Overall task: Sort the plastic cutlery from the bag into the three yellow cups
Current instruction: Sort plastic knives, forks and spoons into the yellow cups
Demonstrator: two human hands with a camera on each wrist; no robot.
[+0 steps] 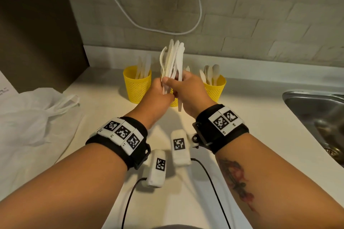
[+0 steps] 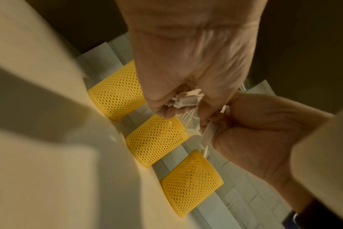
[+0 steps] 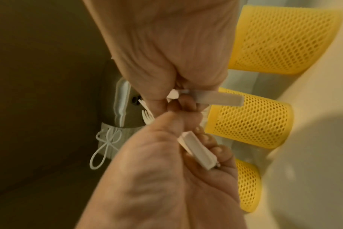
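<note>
My left hand (image 1: 161, 90) grips a bundle of white plastic cutlery (image 1: 174, 61) upright above the counter, with knife blades and a spoon fanning out at the top. My right hand (image 1: 187, 84) pinches one piece in that bundle; its handle (image 1: 180, 106) sticks out below my fingers. In the left wrist view the handle ends (image 2: 188, 99) show inside my left fist. Three yellow mesh cups stand in a row behind. The left cup (image 1: 136, 84) holds knives and the right cup (image 1: 215, 89) holds spoons. The middle cup (image 1: 174, 102) is mostly hidden by my hands, with fork tines (image 1: 187, 69) showing above it.
A crumpled white plastic bag (image 1: 28, 117) lies on the counter at the left, beside a dark cabinet (image 1: 37, 24). A steel sink (image 1: 316, 117) is set in at the right. A white cable (image 1: 167, 31) hangs on the brick wall behind the cups.
</note>
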